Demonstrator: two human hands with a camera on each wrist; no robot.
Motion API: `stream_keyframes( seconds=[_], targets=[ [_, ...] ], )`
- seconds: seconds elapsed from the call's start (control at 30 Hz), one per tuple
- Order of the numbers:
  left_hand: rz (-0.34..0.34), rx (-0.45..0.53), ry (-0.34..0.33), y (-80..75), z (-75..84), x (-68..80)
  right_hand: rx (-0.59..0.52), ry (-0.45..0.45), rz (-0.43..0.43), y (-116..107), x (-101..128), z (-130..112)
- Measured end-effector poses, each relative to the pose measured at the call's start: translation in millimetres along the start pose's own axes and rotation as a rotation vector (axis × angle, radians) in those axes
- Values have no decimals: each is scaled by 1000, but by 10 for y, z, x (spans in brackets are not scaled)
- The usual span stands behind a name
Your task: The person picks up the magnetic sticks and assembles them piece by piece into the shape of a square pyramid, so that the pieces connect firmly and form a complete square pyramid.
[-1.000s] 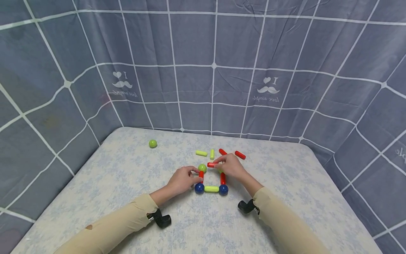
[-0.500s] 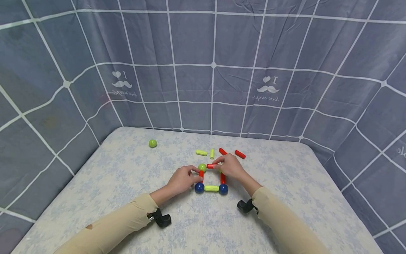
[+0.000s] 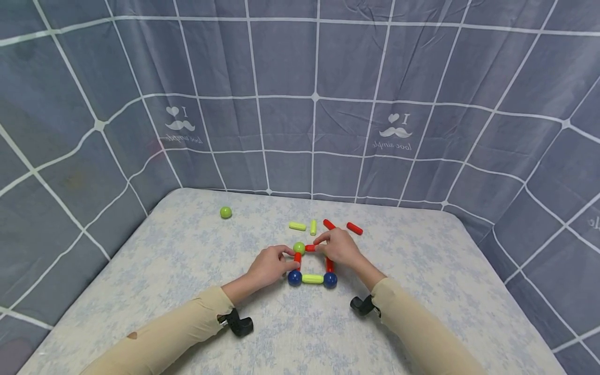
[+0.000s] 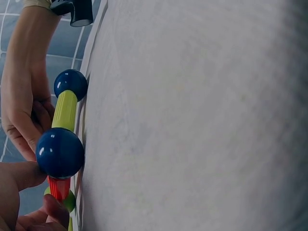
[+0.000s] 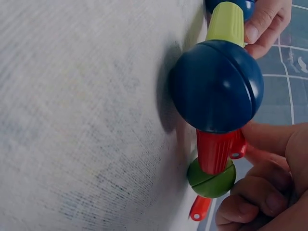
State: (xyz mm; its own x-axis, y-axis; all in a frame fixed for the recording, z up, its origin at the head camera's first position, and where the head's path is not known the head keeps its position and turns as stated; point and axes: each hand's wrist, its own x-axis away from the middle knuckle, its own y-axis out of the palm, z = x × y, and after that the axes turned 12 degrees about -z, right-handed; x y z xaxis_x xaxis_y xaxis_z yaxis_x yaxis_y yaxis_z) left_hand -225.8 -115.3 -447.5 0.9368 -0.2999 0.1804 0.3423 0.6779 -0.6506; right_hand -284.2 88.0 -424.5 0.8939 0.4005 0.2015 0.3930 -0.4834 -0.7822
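A magnetic rod-and-ball frame lies on the table. Two blue balls (image 3: 295, 277) form its near corners, joined by a yellow-green rod (image 3: 312, 279). My left hand (image 3: 271, 265) pinches the left red rod (image 3: 297, 259), which runs from the left blue ball to a green ball (image 3: 299, 248). Between thumb and fingers, my right hand (image 3: 341, 246) pinches another red rod (image 3: 310, 248), its left end at that green ball. The right red rod (image 3: 329, 264) leads to a second green ball (image 5: 212, 177), seen in the right wrist view but hidden by my right hand in the head view.
Behind the frame lie two yellow-green rods (image 3: 297, 226) and two loose red rods (image 3: 354, 228). A lone green ball (image 3: 226, 212) sits at the back left of the table (image 3: 187, 250). A grey-blue checked curtain (image 3: 290, 125) hangs behind and at both sides.
My right hand has brought its red rod slightly left and nearer, so its left end now meets the left green ball. My left hand stays in place.
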Motion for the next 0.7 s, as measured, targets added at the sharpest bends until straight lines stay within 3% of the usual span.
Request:
stream_keyframes(
  seconds=[0.4,0.7],
  targets=[
    [3,3,-12,18,-5,-9,-108,23,52,-44,92,236],
    [10,-1,-4,11,-4,4,-102,-2,52,-27,120,323]
  ],
)
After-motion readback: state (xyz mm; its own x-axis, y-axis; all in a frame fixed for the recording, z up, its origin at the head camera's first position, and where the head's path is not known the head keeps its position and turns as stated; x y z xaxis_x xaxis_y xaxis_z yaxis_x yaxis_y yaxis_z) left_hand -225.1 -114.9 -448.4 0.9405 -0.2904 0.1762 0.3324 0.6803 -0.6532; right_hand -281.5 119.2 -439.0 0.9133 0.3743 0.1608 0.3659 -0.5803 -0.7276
